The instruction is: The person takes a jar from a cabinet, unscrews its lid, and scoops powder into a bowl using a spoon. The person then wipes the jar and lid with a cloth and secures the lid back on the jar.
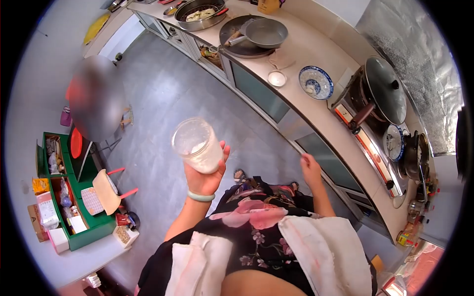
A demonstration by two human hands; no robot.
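A clear jar (198, 144) with white powder in its lower part is tilted in my left hand (203, 180), whose fingers wrap round its base. A pale bangle (200, 197) circles that wrist. My right hand (310, 169) hangs beside the cabinet doors below the counter edge, its fingers curled together; what it holds, if anything, is too small to make out. Nearest to it on the counter (316, 113) are a small white bowl (277, 78) and a blue-and-white bowl (316, 83).
A lidded pan (385, 91) stands on the stove (365, 148) at the right. Farther back on the counter are a grey frying pan (266, 32) and a round steamer tray (200, 14). Green shelving (91, 237) and a beige chair (106, 192) stand at the left.
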